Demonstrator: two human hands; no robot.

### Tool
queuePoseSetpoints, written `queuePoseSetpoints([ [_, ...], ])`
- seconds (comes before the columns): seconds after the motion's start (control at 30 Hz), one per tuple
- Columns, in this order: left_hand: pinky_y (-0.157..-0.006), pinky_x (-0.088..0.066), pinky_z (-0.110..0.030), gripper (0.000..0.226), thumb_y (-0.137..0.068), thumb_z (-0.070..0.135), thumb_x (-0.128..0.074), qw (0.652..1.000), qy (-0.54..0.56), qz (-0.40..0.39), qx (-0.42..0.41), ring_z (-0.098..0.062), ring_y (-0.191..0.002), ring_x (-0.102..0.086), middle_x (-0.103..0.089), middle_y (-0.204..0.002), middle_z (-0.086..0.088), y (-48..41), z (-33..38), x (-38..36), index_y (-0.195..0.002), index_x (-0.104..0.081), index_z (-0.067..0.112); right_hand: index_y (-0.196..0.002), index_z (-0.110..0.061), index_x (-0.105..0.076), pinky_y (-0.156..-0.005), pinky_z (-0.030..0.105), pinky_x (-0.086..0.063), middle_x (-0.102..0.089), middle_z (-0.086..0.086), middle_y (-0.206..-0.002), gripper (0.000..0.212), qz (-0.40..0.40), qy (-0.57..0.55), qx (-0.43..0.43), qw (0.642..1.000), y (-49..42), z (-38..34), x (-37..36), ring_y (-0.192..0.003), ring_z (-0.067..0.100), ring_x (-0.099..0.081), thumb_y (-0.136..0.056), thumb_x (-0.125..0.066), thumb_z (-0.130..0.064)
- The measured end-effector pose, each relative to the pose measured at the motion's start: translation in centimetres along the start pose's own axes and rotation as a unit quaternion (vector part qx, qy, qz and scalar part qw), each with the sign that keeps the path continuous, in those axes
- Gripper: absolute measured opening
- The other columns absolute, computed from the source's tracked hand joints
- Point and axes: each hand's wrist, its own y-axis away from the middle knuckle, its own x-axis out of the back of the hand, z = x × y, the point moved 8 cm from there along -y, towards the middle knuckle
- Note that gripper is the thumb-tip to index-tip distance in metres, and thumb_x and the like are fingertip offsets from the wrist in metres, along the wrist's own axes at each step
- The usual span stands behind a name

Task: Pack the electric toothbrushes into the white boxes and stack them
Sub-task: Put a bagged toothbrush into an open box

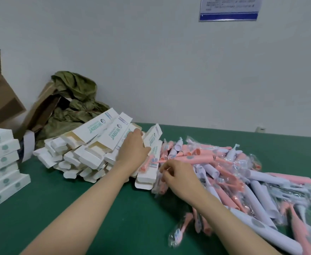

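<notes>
A loose heap of flat, unfilled white boxes (88, 144) lies on the green table (77, 208) at centre left. My left hand (134, 148) reaches onto this heap, with fingers and thumb closed around the edge of one white box (152, 138). To the right spreads a pile of pink and white electric toothbrushes (243, 181) in clear wrappers. My right hand (176, 178) is at the pile's left edge, its fingertips pinched on the wrapper of a pink toothbrush (180, 159). That toothbrush's head lies across an open box (147, 173). Closed white boxes (1, 162) are stacked at the far left.
An open brown cardboard carton (0, 100) and a crumpled olive-green bag (73, 103) sit at the back left against the white wall. A wrapped spare brush head (178, 232) lies alone near the front. A blue-edged notice (228, 8) hangs on the wall.
</notes>
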Motion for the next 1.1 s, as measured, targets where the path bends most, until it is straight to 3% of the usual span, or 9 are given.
queuePoseSetpoints([
  [0.23, -0.077, -0.037, -0.008, 0.026, -0.081, 0.009, -0.069, 0.979, 0.183, 0.086, -0.02, 0.009, -0.086, -0.051, -0.057, -0.096, 0.018, 1.9, 0.5, 6.4, -0.102, -0.061, 0.023, -0.089, -0.022, -0.059, -0.055, 0.018, -0.047, -0.066, -0.007, -0.073, 0.015, 0.06, -0.046, 0.004, 0.997, 0.2, -0.4, 1.7, -0.055, 0.001, -0.056, -0.09, -0.049, -0.011],
  [0.37, -0.078, -0.042, -0.012, 0.021, -0.082, 0.011, -0.069, 0.941, 0.315, 0.105, -0.061, 0.008, -0.094, -0.056, -0.064, -0.095, 0.017, 3.6, 0.7, 11.0, -0.095, -0.065, 0.028, -0.12, -0.014, -0.055, -0.088, 0.013, -0.043, -0.06, -0.007, -0.107, 0.034, 0.198, -0.042, 0.078, 0.976, 1.1, -2.6, 5.8, -0.097, 0.004, -0.056, -0.087, -0.059, -0.007],
  [0.43, -0.078, -0.05, -0.026, 0.022, -0.08, 0.009, -0.071, 0.921, 0.381, 0.053, -0.064, -0.01, -0.096, -0.06, -0.067, -0.09, 0.015, 4.1, 0.6, 11.9, -0.091, -0.067, 0.028, -0.135, -0.01, -0.045, -0.096, 0.023, -0.038, -0.047, 0.006, -0.134, 0.061, 0.238, 0.066, 0.147, 0.958, 1.7, -4.6, 7.0, -0.117, 0.021, -0.047, -0.08, -0.068, -0.001],
  [0.53, -0.079, -0.047, -0.031, 0.018, -0.071, 0.019, -0.071, 0.923, 0.374, 0.004, -0.09, -0.017, -0.089, -0.057, -0.066, -0.082, 0.015, 4.8, 1.5, 12.5, -0.086, -0.069, 0.027, -0.141, -0.013, -0.04, -0.07, 0.041, -0.053, -0.039, 0.016, -0.141, 0.081, 0.26, 0.154, 0.164, 0.939, 2.2, -6.5, 7.7, -0.106, 0.034, -0.051, -0.07, -0.078, 0.0],
  [0.7, -0.07, -0.052, -0.024, 0.032, -0.058, 0.029, -0.08, 0.883, 0.4, -0.214, -0.123, -0.014, -0.09, -0.063, -0.067, -0.096, 0.005, 6.7, 3.0, 10.2, -0.086, -0.067, 0.025, -0.12, -0.015, -0.058, -0.051, 0.039, -0.049, -0.053, 0.015, -0.126, 0.066, 0.268, 0.2, 0.211, 0.919, 2.6, -7.3, 7.9, -0.092, 0.034, -0.056, -0.062, -0.066, 0.016],
  [0.77, -0.076, -0.053, -0.035, 0.056, -0.057, 0.043, -0.084, 0.813, 0.473, -0.333, -0.065, -0.025, -0.097, -0.063, -0.065, -0.106, -0.008, 7.6, 3.2, 8.1, -0.102, -0.065, 0.015, -0.113, -0.022, -0.059, -0.054, 0.033, -0.046, -0.061, 0.003, -0.118, 0.044, 0.264, 0.173, 0.255, 0.914, 2.9, -7.5, 7.5, -0.083, 0.022, -0.058, -0.076, -0.056, 0.002],
  [0.87, -0.085, -0.053, -0.04, 0.066, -0.074, 0.05, -0.066, 0.728, 0.608, -0.302, 0.09, -0.032, -0.102, -0.062, -0.059, -0.122, -0.022, 6.5, 3.0, 6.3, -0.121, -0.058, 0.004, -0.109, -0.046, -0.045, -0.067, 0.034, -0.052, -0.062, -0.022, -0.085, 0.025, 0.196, 0.165, 0.3, 0.919, 2.9, -8.1, 5.5, -0.074, 0.005, -0.06, -0.089, -0.04, -0.06],
  [1.03, -0.076, -0.057, -0.041, 0.063, -0.081, 0.052, -0.053, 0.709, 0.581, -0.343, 0.206, -0.035, -0.099, -0.066, -0.065, -0.113, -0.026, 7.1, 3.5, 3.1, -0.115, -0.064, 0.0, -0.114, -0.019, -0.044, -0.064, 0.03, -0.045, -0.063, 0.01, -0.12, 0.026, 0.172, 0.244, 0.468, 0.831, 6.0, -11.2, 0.9, -0.078, 0.019, -0.056, -0.099, -0.026, -0.008],
  [1.1, -0.071, -0.057, -0.041, 0.067, -0.08, 0.061, -0.051, 0.719, 0.587, -0.293, 0.229, -0.032, -0.089, -0.069, -0.07, -0.101, -0.02, 6.5, 2.4, 3.5, -0.109, -0.066, 0.003, -0.122, -0.017, -0.048, -0.064, 0.029, -0.047, -0.058, 0.014, -0.129, 0.043, 0.177, 0.199, 0.466, 0.844, 6.2, -11.4, 0.7, -0.084, 0.022, -0.058, -0.093, -0.023, 0.002],
])
